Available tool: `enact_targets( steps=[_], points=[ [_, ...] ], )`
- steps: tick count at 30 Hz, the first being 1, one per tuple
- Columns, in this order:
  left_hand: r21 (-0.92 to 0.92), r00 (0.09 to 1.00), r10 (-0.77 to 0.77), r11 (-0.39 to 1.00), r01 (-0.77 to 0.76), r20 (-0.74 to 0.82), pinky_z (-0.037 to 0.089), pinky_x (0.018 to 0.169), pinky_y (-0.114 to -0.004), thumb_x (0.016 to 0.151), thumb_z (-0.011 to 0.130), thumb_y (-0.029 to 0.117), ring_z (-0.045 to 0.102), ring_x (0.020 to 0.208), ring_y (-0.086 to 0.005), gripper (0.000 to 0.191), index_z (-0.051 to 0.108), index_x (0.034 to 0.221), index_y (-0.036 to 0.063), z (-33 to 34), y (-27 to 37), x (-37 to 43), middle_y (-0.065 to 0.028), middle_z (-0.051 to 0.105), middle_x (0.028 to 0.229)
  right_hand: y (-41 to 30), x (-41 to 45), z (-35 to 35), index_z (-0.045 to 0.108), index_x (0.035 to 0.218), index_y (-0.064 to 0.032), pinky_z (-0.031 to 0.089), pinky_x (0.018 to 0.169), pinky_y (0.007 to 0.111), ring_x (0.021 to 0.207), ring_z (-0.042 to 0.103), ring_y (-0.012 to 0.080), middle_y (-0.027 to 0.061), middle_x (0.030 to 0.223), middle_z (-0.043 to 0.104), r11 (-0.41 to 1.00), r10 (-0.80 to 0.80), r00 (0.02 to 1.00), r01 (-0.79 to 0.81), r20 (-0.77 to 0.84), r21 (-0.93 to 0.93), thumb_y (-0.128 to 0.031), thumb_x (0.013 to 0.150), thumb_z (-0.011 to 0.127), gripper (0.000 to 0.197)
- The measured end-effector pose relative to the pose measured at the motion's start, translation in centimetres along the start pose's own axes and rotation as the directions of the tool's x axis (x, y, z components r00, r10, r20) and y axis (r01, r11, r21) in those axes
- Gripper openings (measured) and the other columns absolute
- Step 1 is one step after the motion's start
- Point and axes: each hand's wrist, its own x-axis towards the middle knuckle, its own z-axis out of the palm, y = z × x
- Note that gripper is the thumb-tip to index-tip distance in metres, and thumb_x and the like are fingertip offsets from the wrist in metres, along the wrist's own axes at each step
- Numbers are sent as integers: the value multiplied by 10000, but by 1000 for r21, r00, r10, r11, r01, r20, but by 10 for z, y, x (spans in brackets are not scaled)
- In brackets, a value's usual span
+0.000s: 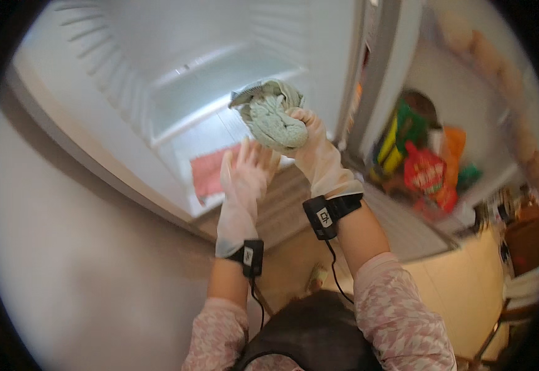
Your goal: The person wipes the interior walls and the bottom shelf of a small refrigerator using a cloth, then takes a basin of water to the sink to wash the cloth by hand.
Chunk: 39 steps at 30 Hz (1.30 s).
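Observation:
Both my hands wear thin whitish gloves inside an open refrigerator (325, 60). My right hand (310, 127) grips a bunched pale green cloth (274, 123), held above the refrigerator's floor. Lower and to the left, my left hand (248, 169) has its fingers spread and holds nothing. It is over or beside a pink cloth (208, 172), which lies flat on the white bottom surface (218, 130); whether the fingers touch it I cannot tell. A black strapped device sits on each wrist, with a cable running back.
The open refrigerator door (473, 92) is at the right. Its shelf holds a red printed pouch (424, 169), an orange packet (453, 143) and a green-and-yellow package (401, 127). Ribbed walls (90, 37) flank the compartment. Cluttered items (524, 222) stand at the far right above a tiled floor (459, 278).

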Motion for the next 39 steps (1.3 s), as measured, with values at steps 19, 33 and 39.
enact_targets(
  steps=[19, 33, 39],
  points=[
    [259, 524, -852, 512, 819, 27, 359, 1056, -445, 971, 335, 171, 479, 1198, -314, 363, 486, 1255, 2, -54, -400, -183, -149, 513, 1296, 47, -556, -149, 453, 1245, 100, 494, 953, 465, 1054, 594, 374, 265, 1194, 565, 717, -179, 622, 613, -762, 332, -93, 680, 564, 607],
    [805, -366, -895, -12, 593, 256, 405, 939, -315, 951, 502, 229, 540, 1076, -173, 377, 550, 1226, -25, 82, -560, -172, -88, 596, 1183, 32, -606, -156, 553, 1153, 73, 527, 891, 381, 947, 650, 281, 188, 1093, 644, 211, -730, -144, 882, -668, -421, -111, 715, 549, 476],
    [986, -614, -773, 90, 143, 160, 425, 909, -270, 967, 491, 218, 533, 1092, -152, 365, 529, 1260, 3, 126, -702, -223, -81, 586, 1206, -26, -701, -211, 483, 1262, 14, 473, 971, 387, 1069, 598, 272, 160, 1196, 594, 53, -745, -411, 748, -525, -661, -155, 735, 589, 564]
  ],
)
